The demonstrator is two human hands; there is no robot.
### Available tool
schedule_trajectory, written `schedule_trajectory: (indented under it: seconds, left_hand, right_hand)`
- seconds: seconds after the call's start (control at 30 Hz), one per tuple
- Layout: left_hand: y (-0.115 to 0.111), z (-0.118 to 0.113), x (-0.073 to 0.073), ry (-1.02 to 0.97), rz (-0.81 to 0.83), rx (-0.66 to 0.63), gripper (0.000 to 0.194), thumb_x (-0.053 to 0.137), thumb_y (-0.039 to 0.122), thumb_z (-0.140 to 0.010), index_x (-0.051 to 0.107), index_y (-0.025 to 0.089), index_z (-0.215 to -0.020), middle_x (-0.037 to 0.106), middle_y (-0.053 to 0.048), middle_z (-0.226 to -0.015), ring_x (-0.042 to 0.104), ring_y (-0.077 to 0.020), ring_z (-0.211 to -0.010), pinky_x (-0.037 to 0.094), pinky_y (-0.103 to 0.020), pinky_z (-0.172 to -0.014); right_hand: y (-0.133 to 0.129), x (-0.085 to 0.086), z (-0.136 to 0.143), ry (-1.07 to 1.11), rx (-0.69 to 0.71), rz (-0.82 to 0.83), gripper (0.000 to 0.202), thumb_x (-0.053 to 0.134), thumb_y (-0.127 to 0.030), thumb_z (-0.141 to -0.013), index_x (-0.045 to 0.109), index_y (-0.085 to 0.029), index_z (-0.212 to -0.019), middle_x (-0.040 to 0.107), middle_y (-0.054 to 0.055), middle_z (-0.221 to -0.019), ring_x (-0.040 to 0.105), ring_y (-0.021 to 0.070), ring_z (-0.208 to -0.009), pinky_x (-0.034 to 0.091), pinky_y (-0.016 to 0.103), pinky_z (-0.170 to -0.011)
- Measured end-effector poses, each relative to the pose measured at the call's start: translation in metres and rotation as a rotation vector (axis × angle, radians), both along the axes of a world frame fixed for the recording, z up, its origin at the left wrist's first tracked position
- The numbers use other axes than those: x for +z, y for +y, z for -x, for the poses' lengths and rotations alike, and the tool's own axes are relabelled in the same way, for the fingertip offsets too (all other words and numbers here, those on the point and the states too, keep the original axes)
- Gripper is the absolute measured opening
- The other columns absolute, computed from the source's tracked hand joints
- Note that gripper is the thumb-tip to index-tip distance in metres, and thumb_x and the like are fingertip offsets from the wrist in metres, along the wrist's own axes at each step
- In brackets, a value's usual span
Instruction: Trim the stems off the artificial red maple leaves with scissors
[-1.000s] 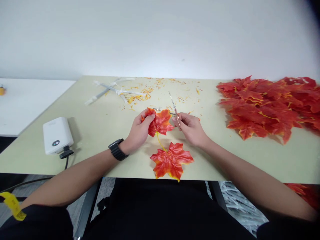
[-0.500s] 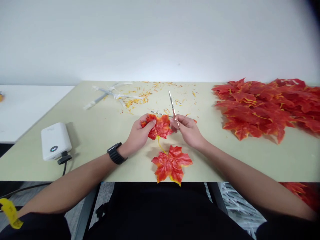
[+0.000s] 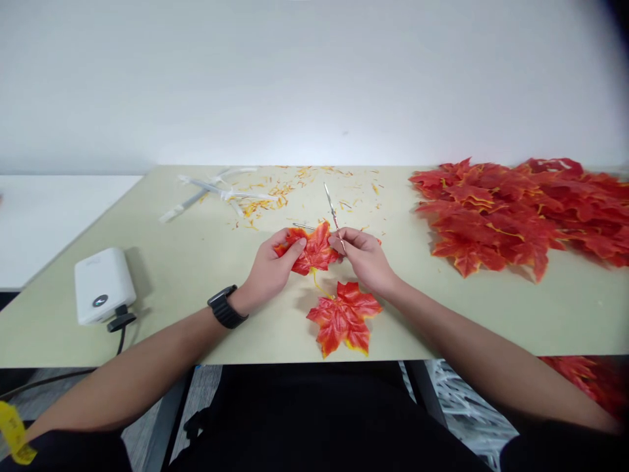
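Note:
My left hand (image 3: pixel 272 263) is closed on a red-orange maple leaf (image 3: pixel 318 248), thumb on top. In my right hand (image 3: pixel 364 255) are open scissors (image 3: pixel 330 202), one blade pointing up and away, the other passing behind the leaf; its fingertips are at the leaf's right edge. A thin yellow stem (image 3: pixel 318 282) runs from the held leaf to a second red leaf (image 3: pixel 344 318), which hangs or lies near the table's front edge; I cannot tell which.
A large pile of red leaves (image 3: pixel 496 219) covers the right side. Yellow scraps (image 3: pixel 260 206) and translucent strips (image 3: pixel 216 189) lie at the back left. A white device (image 3: pixel 104 286) with a black cable sits at the left.
The held leaf has turned slightly in my hands, and the lower leaf has swung a little to the right and rotated. The whole view has shifted slightly.

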State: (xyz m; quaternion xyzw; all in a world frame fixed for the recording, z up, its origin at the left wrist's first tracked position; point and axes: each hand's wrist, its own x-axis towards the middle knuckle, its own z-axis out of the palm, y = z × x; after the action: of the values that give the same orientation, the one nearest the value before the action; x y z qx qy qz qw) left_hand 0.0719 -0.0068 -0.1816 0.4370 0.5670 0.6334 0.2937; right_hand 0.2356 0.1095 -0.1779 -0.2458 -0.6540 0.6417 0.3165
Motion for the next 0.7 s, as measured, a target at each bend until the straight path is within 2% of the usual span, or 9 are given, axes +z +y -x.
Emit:
schedule_trajectory:
  seconds: [0.17, 0.3, 0.43, 0.57, 0.7]
  left_hand:
    - [-0.001, -0.001, 0.002, 0.002, -0.01, -0.012, 0.023, 0.069, 0.041, -0.094, 0.07, 0.019, -0.089, 0.066, -0.002, -0.085, 0.059, -0.0141, -0.078, 0.051, -0.026, -0.072]
    - [-0.001, 0.0, 0.001, -0.092, -0.018, -0.078, 0.022, 0.069, 0.041, -0.094, 0.07, 0.019, -0.091, 0.066, -0.002, -0.089, 0.059, -0.0146, -0.08, 0.05, -0.027, -0.074]
    - [0.003, 0.01, 0.0, -0.142, -0.071, 0.014, 0.022, 0.072, 0.036, -0.09, 0.069, 0.024, -0.107, 0.068, -0.001, -0.102, 0.063, -0.0149, -0.089, 0.051, -0.027, -0.08]
    - [0.009, 0.026, 0.006, -0.094, -0.037, 0.055, 0.022, 0.072, 0.036, -0.089, 0.068, 0.023, -0.106, 0.072, -0.003, -0.103, 0.064, -0.0155, -0.091, 0.049, -0.027, -0.078]
    - [0.011, 0.033, 0.013, 0.104, 0.083, -0.035, 0.025, 0.067, 0.045, -0.093, 0.071, 0.021, -0.094, 0.074, -0.003, -0.096, 0.064, -0.017, -0.093, 0.047, -0.029, -0.082]
  right_hand:
    - [-0.002, 0.0, 0.001, 0.054, -0.039, 0.014, 0.029, 0.075, -0.039, -0.085, 0.057, -0.019, -0.074, 0.049, -0.002, -0.07, 0.042, 0.0107, -0.065, 0.036, 0.027, -0.063]
    - [0.0, 0.003, -0.001, 0.039, -0.033, -0.003, 0.027, 0.075, -0.037, -0.082, 0.056, -0.019, -0.074, 0.051, -0.002, -0.07, 0.041, 0.0107, -0.065, 0.035, 0.028, -0.063]
    - [0.004, 0.002, -0.002, -0.002, 0.015, -0.052, 0.024, 0.072, -0.033, -0.08, 0.054, -0.019, -0.074, 0.051, -0.003, -0.069, 0.042, 0.0103, -0.065, 0.035, 0.028, -0.064]
    - [0.008, -0.002, -0.001, -0.066, 0.063, -0.072, 0.021, 0.069, -0.033, -0.08, 0.054, -0.019, -0.077, 0.052, -0.003, -0.071, 0.042, 0.0102, -0.065, 0.035, 0.028, -0.064]
    - [0.008, -0.003, -0.002, -0.138, 0.109, -0.141, 0.021, 0.067, -0.035, -0.084, 0.055, -0.019, -0.077, 0.051, -0.002, -0.072, 0.042, 0.0109, -0.066, 0.034, 0.028, -0.064]
